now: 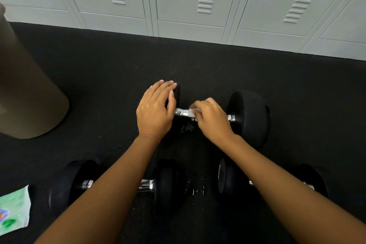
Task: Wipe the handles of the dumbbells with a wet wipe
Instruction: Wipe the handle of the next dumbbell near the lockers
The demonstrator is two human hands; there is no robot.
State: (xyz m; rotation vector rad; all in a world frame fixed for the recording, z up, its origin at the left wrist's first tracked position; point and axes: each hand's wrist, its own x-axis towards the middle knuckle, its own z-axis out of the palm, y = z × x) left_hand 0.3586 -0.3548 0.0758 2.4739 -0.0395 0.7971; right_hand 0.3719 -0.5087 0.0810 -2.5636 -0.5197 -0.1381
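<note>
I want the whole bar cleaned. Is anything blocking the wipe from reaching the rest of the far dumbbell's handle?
Nothing visible does. The right hand presses the wet wipe on the handle. The left hand rests on the left weight head, clear of the bar.

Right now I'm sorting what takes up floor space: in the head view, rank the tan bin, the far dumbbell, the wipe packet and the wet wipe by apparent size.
1. tan bin, cut off by the frame
2. far dumbbell, partly hidden by hands
3. wipe packet, cropped and nearer, so unsure
4. wet wipe, mostly hidden in the right hand
</note>
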